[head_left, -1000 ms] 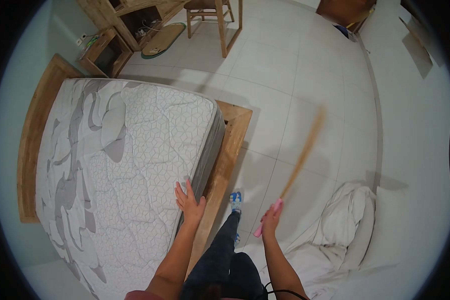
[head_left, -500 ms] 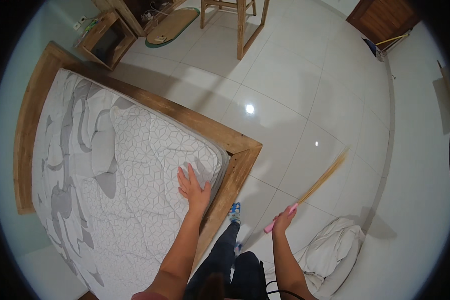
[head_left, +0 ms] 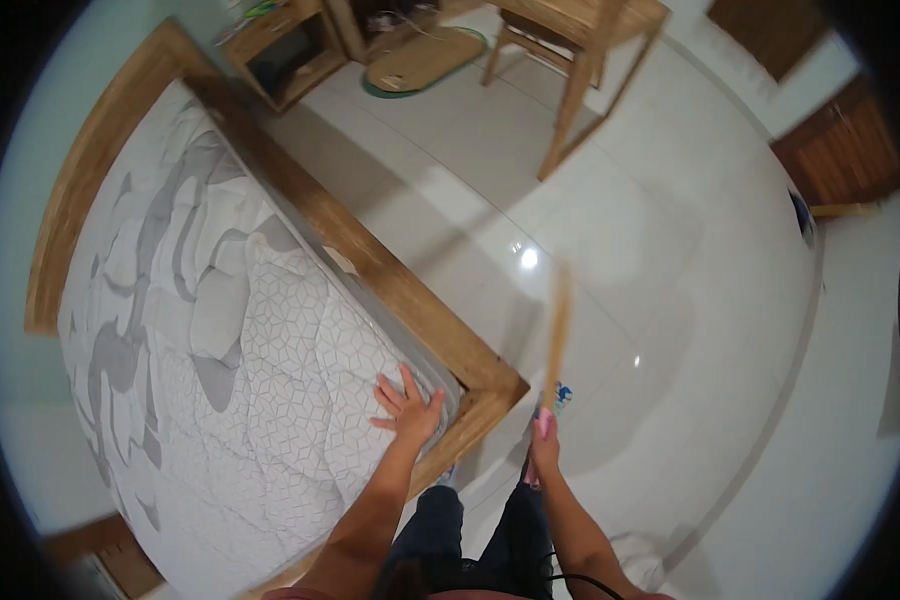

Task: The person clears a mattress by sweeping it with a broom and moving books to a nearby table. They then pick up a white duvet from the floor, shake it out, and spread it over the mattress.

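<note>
My left hand [head_left: 408, 408] lies with fingers spread on the near right corner of a white mattress [head_left: 300, 330] patterned in grey. In my right hand [head_left: 544, 452] is the pink handle of a stick broom [head_left: 558, 330], a thin bundle of straw-coloured bristles. The broom points away from me, over the floor just right of the bed corner, and its far end is smeared by motion. A wooden bed frame [head_left: 400, 285] borders the mattress. One of my feet, in a blue patterned sock or slipper, shows beside the broom.
Glossy white tiles [head_left: 670, 300] cover the floor. A wooden table [head_left: 580, 80] stands at the back, with an oval mat [head_left: 425, 62] and a small wooden nightstand [head_left: 282, 60] to its left. White cloth [head_left: 638, 562] lies in a heap near my right forearm. A brown door [head_left: 842, 150] is at far right.
My view has turned and I have stepped nearer the bed corner. The broom has swung from pointing right to pointing straight ahead. My left hand stays spread on the mattress, now closer to its corner.
</note>
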A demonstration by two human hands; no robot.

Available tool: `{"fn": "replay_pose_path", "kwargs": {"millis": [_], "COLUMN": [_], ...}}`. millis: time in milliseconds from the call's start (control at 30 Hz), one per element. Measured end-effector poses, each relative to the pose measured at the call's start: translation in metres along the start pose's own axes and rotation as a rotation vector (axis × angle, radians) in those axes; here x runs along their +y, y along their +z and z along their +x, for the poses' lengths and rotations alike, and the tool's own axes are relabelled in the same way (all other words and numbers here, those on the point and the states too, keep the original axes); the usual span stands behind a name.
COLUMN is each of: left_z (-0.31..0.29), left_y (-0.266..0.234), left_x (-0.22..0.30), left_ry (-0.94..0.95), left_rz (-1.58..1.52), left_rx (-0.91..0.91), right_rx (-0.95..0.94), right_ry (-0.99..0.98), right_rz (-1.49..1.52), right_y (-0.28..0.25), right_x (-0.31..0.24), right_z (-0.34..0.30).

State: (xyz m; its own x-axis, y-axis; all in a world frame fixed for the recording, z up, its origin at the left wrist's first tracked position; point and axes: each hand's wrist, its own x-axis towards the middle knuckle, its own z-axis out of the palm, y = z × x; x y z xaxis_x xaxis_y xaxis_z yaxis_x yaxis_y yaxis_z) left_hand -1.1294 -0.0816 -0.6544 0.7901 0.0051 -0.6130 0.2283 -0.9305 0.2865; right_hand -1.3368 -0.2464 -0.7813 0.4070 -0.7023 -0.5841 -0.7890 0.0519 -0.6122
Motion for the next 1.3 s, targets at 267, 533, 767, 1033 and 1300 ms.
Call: {"fn": "replay_pose_path", "kwargs": {"millis": [267,533,767,1033,1300], "left_z": [0.013,0.021,0.023,0.112,0.266], "left_y": [0.011,-0.002,-0.022,-0.097,-0.247], "left_x": [0.014,0.048,0.043,0.076,0.079], "left_ry": [-0.313,-0.457,-0.506,-0.446,-0.502], "left_rz": [0.221,0.163,-0.018,-0.421,-0.5], "left_rx": [-0.011,-0.103,-0.266,0.794,0.793], "right_rx": [-0.588,-0.589,-0.556,-1.062,-0.503], "right_ry": [-0.214,-0.648,-0.172,-0.068,-0.705], "right_rz": [-0.207,-0.419,0.114,0.013,-0.402], "right_y": [-0.022,0.003,-0.012,0.128,0.191], "right_x": [-0.165,-0.162,-0.322,-0.428,-0.411], "right_z": [0.041,0.15,0.17,0.142,0.283]}}
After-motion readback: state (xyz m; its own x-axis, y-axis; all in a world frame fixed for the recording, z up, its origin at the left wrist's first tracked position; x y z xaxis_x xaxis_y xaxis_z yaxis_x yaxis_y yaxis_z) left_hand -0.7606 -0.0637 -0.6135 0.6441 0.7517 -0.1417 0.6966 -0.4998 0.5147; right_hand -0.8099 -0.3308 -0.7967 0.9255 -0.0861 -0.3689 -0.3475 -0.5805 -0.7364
